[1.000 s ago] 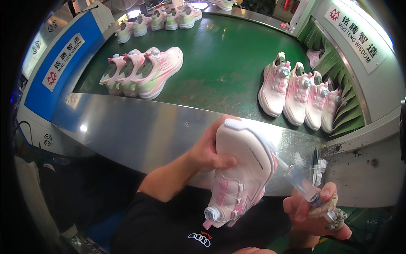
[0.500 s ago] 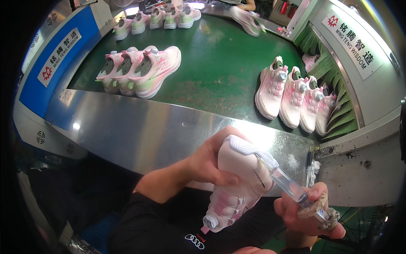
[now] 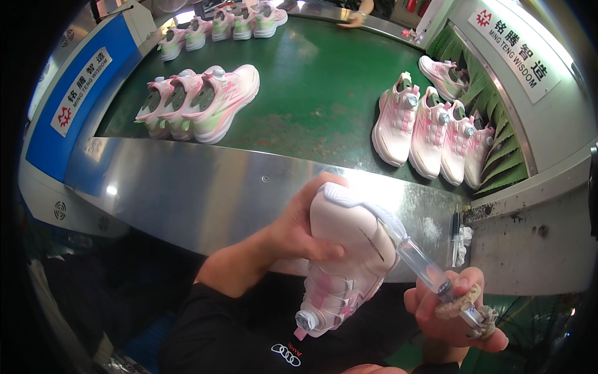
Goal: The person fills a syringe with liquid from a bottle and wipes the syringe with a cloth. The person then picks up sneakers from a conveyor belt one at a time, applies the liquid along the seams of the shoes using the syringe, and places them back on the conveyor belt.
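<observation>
My left hand (image 3: 302, 227) grips a pale pink and white sneaker (image 3: 346, 234), its toe up and its round lacing dial at the bottom. The thumb presses on the upper, and the white sole edge faces up and right. In my right hand (image 3: 445, 311) is a clear plastic syringe (image 3: 425, 265), slanting up to the left. Its tip meets the seam between sole and upper; whether it touches cannot be made out. Crumpled beige wrapping (image 3: 461, 305) covers the fingers around the plunger end.
Beyond a metal ledge (image 3: 205, 187) lies a green conveyor belt (image 3: 299, 112). Three sneakers (image 3: 218, 103) stand left, several more (image 3: 427, 137) right by a green strip curtain (image 3: 501, 149), and another row (image 3: 233, 25) far left. A co-worker's hand (image 3: 354, 20) is at the far edge. A black pen (image 3: 456, 227) lies right.
The held sneaker has shifted slightly left and up, with the syringe tip still at its sole edge. The blurred sneaker at the far edge is gone; one now lies beside the strip curtain.
</observation>
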Motion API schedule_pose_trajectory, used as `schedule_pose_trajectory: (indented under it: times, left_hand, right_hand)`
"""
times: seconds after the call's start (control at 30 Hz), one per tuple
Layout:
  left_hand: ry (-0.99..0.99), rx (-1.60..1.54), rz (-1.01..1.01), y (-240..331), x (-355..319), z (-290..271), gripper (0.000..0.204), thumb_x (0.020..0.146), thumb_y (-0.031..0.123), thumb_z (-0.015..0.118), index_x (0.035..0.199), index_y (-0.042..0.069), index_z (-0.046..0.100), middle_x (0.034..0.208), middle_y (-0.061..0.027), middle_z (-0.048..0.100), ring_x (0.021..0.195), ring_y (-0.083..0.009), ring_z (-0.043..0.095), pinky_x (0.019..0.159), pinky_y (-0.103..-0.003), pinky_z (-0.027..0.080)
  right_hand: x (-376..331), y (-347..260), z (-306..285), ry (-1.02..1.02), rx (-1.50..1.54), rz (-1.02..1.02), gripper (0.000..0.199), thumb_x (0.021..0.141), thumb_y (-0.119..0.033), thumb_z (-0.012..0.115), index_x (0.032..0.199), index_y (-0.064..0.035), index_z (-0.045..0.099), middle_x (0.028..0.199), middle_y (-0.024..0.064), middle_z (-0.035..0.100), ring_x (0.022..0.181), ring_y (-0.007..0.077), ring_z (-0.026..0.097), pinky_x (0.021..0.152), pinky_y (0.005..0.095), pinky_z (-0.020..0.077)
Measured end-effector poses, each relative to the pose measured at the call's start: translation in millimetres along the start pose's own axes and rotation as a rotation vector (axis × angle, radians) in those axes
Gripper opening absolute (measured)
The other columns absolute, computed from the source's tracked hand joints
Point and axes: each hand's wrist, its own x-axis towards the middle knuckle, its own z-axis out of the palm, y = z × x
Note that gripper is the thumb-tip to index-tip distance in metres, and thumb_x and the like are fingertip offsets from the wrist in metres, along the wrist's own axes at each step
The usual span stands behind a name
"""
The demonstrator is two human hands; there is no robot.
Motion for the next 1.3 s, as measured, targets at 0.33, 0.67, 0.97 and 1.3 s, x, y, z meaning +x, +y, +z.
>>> schedule_pose_trajectory:
  times: [0.33,0.67,0.97,1.3]
  left_hand:
    - [0.106,-0.058,-0.027,1,4,-5,0.074,0.067,0.011,0.079,0.127,0.009,0.035,0.110,-0.0043,0.052,0.103,-0.0132,0.051,0.089,-0.030,0.043]
    - [0.254,-0.094,-0.157,-1,5,-14,0.065,0.071,0.022,0.072,0.125,0.000,0.043,0.113,-0.0113,0.057,0.100,-0.0186,0.057,0.086,-0.031,0.047]
    - [0.360,-0.009,-0.232,3,6,-13,0.064,0.075,0.035,0.063,0.125,0.000,0.043,0.111,-0.0123,0.057,0.098,-0.0206,0.058,0.085,-0.032,0.047]
    - [0.357,-0.101,-0.269,-1,10,-27,0.057,0.079,0.037,0.058,0.121,-0.001,0.047,0.106,-0.0143,0.059,0.093,-0.0229,0.060,0.080,-0.033,0.050]
  right_hand:
    - [-17,11,-17,0.038,0.023,-0.030,0.089,0.066,-0.067,0.066,0.118,0.0010,0.042,0.101,0.0113,0.053,0.087,0.0261,0.053,0.077,0.0354,0.0392]
    - [-34,29,-36,0.054,0.049,-0.039,0.097,0.063,-0.067,0.069,0.123,0.0024,0.037,0.105,0.0143,0.050,0.094,0.0255,0.053,0.080,0.0344,0.0417]
    - [-48,44,-43,0.070,0.065,-0.041,0.100,0.059,-0.066,0.073,0.123,0.0031,0.039,0.105,0.0151,0.050,0.094,0.0244,0.053,0.081,0.0331,0.0439]
    - [-64,53,-46,0.063,0.055,-0.004,0.098,0.060,-0.062,0.075,0.123,0.0043,0.040,0.104,0.0167,0.050,0.094,0.0238,0.053,0.080,0.0317,0.0443]
